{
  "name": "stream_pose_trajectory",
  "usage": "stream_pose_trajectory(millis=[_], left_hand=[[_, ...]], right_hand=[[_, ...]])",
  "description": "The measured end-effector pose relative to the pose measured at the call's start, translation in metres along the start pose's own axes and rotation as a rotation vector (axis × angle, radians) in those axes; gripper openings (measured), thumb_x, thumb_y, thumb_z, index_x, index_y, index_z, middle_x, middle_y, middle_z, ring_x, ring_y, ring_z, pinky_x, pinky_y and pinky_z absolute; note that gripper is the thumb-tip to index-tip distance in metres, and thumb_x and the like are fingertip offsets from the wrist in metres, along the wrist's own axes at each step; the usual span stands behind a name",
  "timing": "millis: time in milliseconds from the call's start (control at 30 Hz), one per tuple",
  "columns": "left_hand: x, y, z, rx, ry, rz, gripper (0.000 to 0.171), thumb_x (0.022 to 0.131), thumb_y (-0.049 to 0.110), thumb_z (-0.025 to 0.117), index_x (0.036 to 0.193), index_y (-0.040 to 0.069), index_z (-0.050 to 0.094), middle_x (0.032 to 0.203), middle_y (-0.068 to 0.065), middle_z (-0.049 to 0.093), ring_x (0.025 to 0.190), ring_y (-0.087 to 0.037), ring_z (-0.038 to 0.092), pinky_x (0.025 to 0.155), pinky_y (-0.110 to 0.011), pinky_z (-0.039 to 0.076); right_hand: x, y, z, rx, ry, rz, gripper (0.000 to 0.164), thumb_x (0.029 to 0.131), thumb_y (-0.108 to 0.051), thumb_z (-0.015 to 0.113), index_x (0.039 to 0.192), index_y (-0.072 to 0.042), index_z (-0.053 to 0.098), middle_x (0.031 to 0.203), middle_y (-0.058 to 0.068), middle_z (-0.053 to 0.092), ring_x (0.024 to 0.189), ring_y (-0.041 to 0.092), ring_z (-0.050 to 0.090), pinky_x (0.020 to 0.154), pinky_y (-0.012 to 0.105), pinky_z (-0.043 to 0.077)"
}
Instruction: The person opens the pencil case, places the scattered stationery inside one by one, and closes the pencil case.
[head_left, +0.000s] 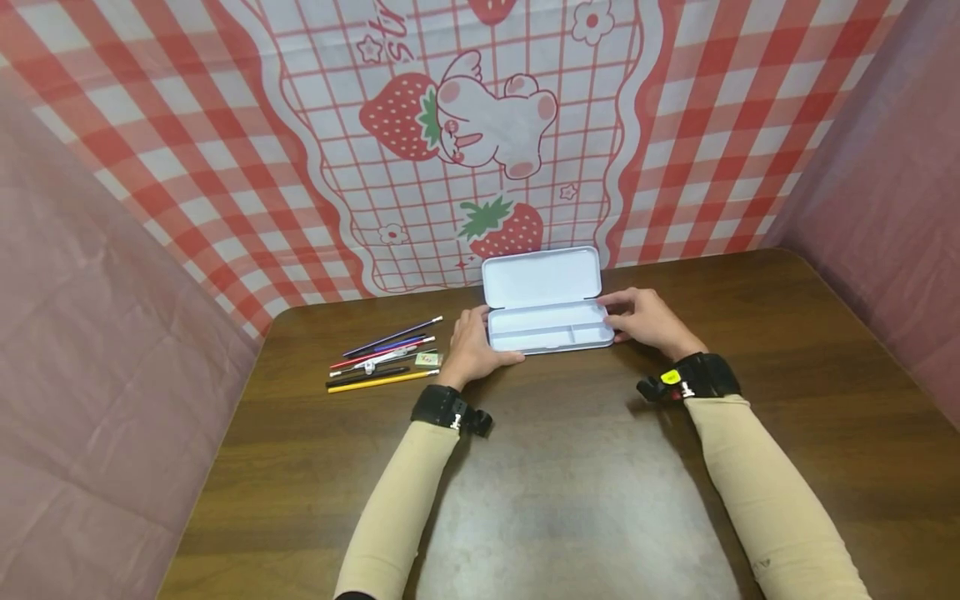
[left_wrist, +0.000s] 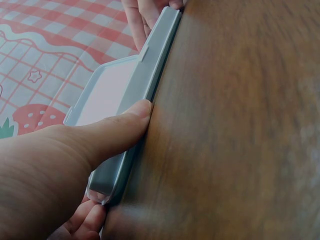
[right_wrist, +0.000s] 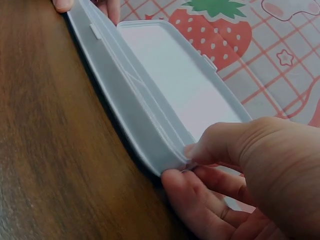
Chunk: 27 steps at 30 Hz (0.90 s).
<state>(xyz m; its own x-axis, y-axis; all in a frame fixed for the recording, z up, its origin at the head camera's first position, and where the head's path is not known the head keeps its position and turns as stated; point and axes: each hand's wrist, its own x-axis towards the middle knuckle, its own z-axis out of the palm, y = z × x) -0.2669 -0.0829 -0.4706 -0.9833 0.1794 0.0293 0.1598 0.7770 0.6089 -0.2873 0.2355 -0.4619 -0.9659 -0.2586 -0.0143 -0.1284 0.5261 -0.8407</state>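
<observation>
A white pencil case (head_left: 551,332) lies on the table near its back edge, its lid (head_left: 542,277) swung up and leaning back. Inside, dividers split the tray into a long section and smaller ones; nothing lies in them. My left hand (head_left: 472,348) grips the case's left end, with the thumb (left_wrist: 131,116) along the front wall and the other fingers around the end. At the opposite end my right hand (head_left: 647,320) pinches the corner, thumb (right_wrist: 212,142) on the rim and fingers (right_wrist: 187,195) low on the outside.
Left of the case lie a yellow pencil (head_left: 382,382), a red pencil (head_left: 381,353), a dark blue pencil (head_left: 393,337), a metal compass (head_left: 382,359) and a small eraser (head_left: 428,360). Behind the table (head_left: 570,467) hangs a strawberry-print cloth (head_left: 330,167); pink cloths flank it.
</observation>
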Motion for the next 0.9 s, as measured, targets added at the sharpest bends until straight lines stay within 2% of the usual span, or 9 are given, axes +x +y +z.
stream_pose_trajectory(millis=[433,667,900], left_hand=[[-0.0004,0.0004,-0.0008,0.0,-0.002,0.006,0.111,0.065,0.049,0.089,0.151,0.006,0.033,0.138,-0.015,0.046,0.128,-0.029,0.042,0.113,-0.045,0.039],[-0.0003,-0.001,-0.0002,-0.007,-0.002,0.012,0.112,0.066,0.05,0.088,0.152,0.006,0.032,0.138,-0.015,0.045,0.128,-0.029,0.042,0.113,-0.046,0.039],[-0.0015,0.0001,-0.0016,-0.006,-0.005,0.016,0.117,0.066,0.051,0.088,0.154,0.005,0.028,0.137,-0.015,0.046,0.126,-0.028,0.042,0.111,-0.045,0.041]], right_hand=[[-0.0042,0.0036,-0.0033,0.106,-0.012,0.002,0.041,0.091,-0.006,0.069,0.131,0.001,0.063,0.122,0.028,0.058,0.063,0.011,0.062,0.058,0.019,0.06],[-0.0041,0.003,-0.0037,0.108,-0.012,0.025,0.04,0.091,-0.009,0.07,0.131,-0.003,0.065,0.124,0.026,0.059,0.067,0.017,0.063,0.06,0.019,0.06],[-0.0027,0.0053,-0.0028,0.088,-0.001,0.04,0.04,0.092,-0.009,0.07,0.131,-0.003,0.064,0.125,0.024,0.06,0.067,0.014,0.062,0.06,0.02,0.06]])
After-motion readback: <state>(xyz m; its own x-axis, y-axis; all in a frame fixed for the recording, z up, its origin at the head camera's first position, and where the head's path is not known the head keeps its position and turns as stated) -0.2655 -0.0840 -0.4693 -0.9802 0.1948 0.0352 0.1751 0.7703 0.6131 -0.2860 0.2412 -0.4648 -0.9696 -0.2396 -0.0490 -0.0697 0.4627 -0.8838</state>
